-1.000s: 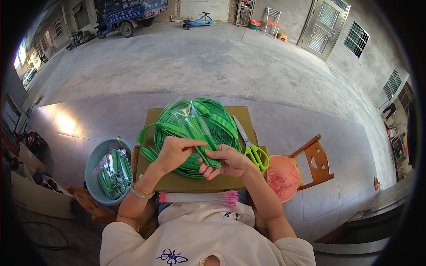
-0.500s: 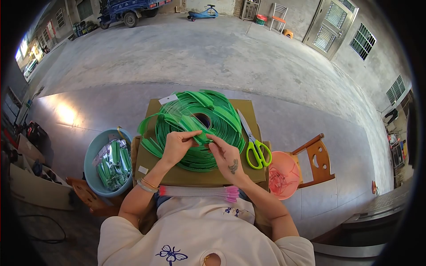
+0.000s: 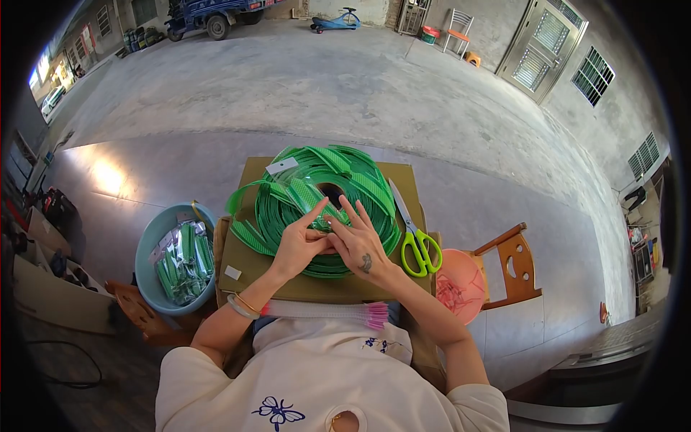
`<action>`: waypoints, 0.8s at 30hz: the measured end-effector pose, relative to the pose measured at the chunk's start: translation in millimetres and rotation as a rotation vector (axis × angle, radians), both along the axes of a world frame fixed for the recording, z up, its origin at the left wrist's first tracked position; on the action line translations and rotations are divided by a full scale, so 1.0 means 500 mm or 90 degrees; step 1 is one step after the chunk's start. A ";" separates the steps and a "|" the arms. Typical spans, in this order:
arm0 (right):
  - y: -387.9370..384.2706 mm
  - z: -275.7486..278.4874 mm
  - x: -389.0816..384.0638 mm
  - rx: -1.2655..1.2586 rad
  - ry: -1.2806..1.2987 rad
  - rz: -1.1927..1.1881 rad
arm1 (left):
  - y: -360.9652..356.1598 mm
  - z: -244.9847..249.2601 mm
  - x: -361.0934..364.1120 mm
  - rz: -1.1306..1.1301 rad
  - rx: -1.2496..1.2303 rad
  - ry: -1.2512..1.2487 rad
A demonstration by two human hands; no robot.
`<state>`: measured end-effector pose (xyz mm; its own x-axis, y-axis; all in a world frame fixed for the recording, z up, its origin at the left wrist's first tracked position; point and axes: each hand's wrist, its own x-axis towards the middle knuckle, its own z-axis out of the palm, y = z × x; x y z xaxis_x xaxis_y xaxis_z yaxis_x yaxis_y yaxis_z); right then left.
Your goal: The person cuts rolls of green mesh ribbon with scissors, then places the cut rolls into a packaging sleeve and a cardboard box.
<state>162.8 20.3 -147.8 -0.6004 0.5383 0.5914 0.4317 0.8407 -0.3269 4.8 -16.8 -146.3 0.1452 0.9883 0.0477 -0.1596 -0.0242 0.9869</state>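
A large coil of green woven strap (image 3: 277,227) lies on a brown cardboard box (image 3: 288,286) in front of me. Above it is a clear plastic packet (image 3: 306,193) with a green strip inside and a white header tab at its far end. My left hand (image 3: 296,247) and my right hand (image 3: 358,245) meet at the packet's near end, thumbs and fingers pinched on it; their hold is partly hidden. Green-handled scissors (image 3: 414,248) rest on the box beside the coil, blades pointing away. Across my lap lies a bundle of clear thin strips with pink ends (image 3: 324,311).
At the left, a blue basin (image 3: 150,277) holds several filled packets of green strips. A pink basin (image 3: 471,291) with red strips sits at the right by a wooden chair (image 3: 520,268). Farther off are a blue truck (image 3: 216,16) and a ride-on toy (image 3: 336,21).
My hands have drawn together and slightly lower at the packet's near end, fingers now more extended. The packet has shifted a little toward me. The view has tilted slightly.
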 end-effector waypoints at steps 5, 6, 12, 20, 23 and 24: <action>0.016 0.005 -0.018 -0.028 -0.072 0.011 | -0.008 -0.003 0.005 -0.008 0.024 0.006; 0.017 0.008 -0.018 -0.036 -0.098 0.012 | -0.009 -0.004 0.004 -0.010 0.025 0.010; 0.015 0.011 -0.010 -0.011 -0.050 0.041 | -0.024 0.008 -0.015 0.030 0.010 -0.062; -0.050 0.047 -0.005 0.098 -0.010 0.129 | 0.050 0.008 -0.095 0.212 -0.013 -0.090; -0.036 0.005 0.026 0.098 0.224 0.089 | 0.039 0.046 -0.090 0.199 0.018 -0.158; -0.047 0.030 0.028 -0.010 0.257 -0.017 | 0.034 0.048 -0.084 0.169 0.026 -0.126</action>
